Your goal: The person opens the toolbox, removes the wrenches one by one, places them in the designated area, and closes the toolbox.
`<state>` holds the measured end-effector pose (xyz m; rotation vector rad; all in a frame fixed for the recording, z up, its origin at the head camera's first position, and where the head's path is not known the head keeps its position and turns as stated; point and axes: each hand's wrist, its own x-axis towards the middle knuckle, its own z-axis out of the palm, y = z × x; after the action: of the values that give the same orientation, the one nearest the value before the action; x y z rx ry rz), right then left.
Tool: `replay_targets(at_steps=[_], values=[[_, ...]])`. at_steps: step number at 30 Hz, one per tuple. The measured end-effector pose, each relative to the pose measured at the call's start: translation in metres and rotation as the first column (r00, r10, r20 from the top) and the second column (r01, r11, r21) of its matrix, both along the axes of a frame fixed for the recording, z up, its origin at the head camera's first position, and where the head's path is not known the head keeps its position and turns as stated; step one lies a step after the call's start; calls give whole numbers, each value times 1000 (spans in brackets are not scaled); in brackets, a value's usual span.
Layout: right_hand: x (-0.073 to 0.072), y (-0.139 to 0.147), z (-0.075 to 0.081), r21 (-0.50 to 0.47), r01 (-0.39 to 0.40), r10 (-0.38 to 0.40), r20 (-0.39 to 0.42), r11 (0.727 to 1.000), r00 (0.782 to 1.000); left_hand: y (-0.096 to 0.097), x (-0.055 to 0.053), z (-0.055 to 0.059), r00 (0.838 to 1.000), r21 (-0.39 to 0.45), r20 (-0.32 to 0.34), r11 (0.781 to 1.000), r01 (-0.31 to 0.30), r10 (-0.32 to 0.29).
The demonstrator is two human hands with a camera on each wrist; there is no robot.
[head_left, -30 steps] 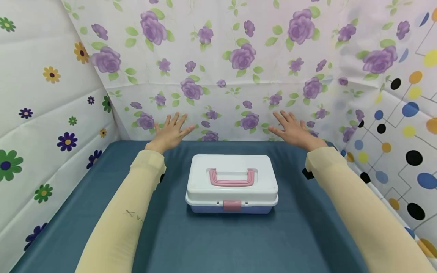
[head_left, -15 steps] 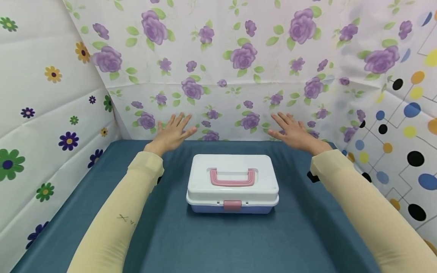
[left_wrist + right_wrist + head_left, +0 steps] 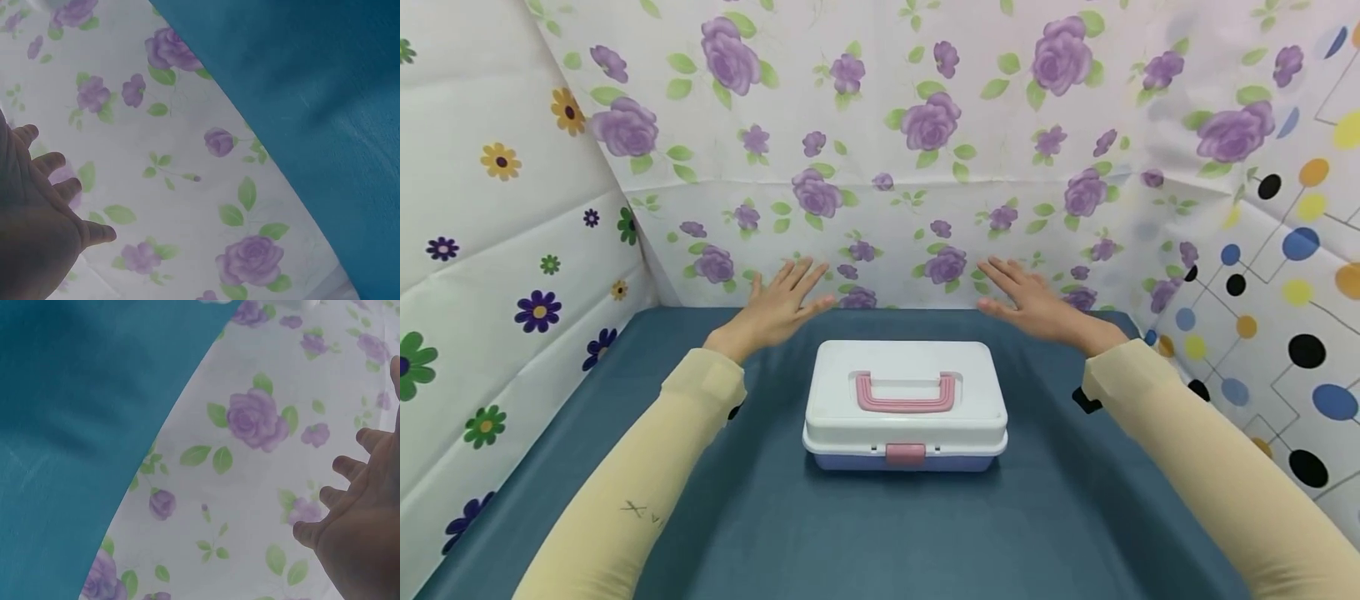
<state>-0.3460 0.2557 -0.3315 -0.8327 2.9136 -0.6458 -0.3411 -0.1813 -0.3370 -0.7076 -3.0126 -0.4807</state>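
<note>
Head view bright, tabletop [image 3: 902, 533] softly shadowed; 2 wrist views dim.

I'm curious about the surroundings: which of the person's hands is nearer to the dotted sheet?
The right. The right hand is held up to the left of the dotted sheet, apart from it; the left hand is farther left, beyond the box's opposite side.

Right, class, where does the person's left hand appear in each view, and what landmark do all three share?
Head: left of centre, the left hand is up and left of the white box.
Left wrist: at the left edge, partly cut off.
Right wrist: not in it; that is the right hand.
Shared landmark: the purple-flowered cloth meeting the blue surface.
</note>
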Motion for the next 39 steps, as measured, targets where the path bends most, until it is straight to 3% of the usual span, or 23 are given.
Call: replay_targets(at_steps=[7,18,25,33,39], values=[[13,-3,0,-9,-39,39,5,999,999,5,16,2,998,-13,14,998,58,-58],[26,-8,-5,-61,-120,119,-11,991,993,15,35,8,993,34,-21,993,115,-114],[34,-9,-6,-80,-112,113,0,990,994,16,47,5,988,83,-38,984,154,-152],[39,-14,-9,-93,-130,133,24,987,991,18,59,-2,985,93,-25,981,170,-169],[45,-19,-8,-104,-138,143,36,985,989,22,69,-6,977,100,-31,972,214,-212]])
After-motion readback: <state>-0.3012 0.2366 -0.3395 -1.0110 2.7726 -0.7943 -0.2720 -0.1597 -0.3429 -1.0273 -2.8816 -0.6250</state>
